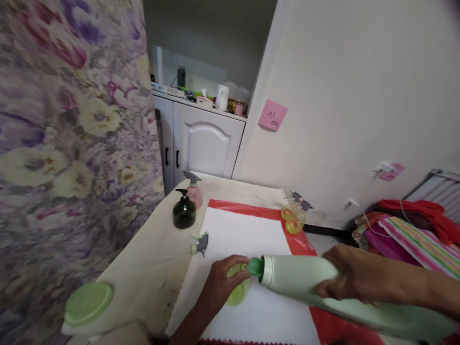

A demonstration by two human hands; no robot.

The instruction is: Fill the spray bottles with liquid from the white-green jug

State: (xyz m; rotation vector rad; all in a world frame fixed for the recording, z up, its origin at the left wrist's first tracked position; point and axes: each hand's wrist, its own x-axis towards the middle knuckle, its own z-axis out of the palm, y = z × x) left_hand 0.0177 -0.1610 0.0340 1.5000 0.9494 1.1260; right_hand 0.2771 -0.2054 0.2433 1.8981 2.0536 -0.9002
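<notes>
Bottle [298,274] stretches sideways, mouth [265,271] leftward, right fingers [327,288] gripping it, left fingers [240,277] pinching yellowish flask [236,296].

Bottles meet over a white mat [244,232]

A person's right hand [347,275] holds a pale green bottle [293,275] sideways, its green spout [256,267] at the neck of a yellow-green bottle [236,294] gripped in the left hand [218,281]. A spray head [202,243] (its trigger grey) lies at the mat's left edge; a dark pump bottle [184,212] stands beyond.

Plastics, dull and glossy.
Large bottle [298,274]: smooth, low-sheen plastic. Red sheet [302,244]: glossy film. Dark pump bottle [184,215]: glossy, perhaps glass.
</notes>
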